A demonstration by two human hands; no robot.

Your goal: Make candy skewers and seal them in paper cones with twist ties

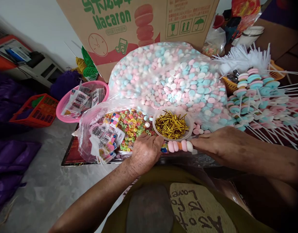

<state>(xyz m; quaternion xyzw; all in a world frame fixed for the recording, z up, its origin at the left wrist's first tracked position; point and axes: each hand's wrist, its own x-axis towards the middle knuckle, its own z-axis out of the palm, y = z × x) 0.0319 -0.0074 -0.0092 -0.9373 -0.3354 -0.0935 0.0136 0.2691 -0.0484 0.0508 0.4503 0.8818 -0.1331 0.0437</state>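
Observation:
A short candy skewer [180,146] of pink and white puffy pieces with an orange one between lies level in front of me, apparently inside a clear printed bag. My left hand [146,152] is closed on its left end, where a bit of colourful printed wrapper [164,147] shows. At the white end, my right hand [212,143] pinches the clear film or stick; which of these is hidden by the fingers. Just beyond stands a clear round tub [190,124] of gold twist ties [172,126]. Loose coloured candy rings [132,127] and printed bags [104,142] lie left of it.
Behind the tub bulges a large clear bag [173,76] of pink, white and blue candies, against a Macaron carton [110,38]. Finished-looking candy sticks [255,97] pile up at right, near white sticks [246,60]. A pink basket [59,111] of packets stands at left.

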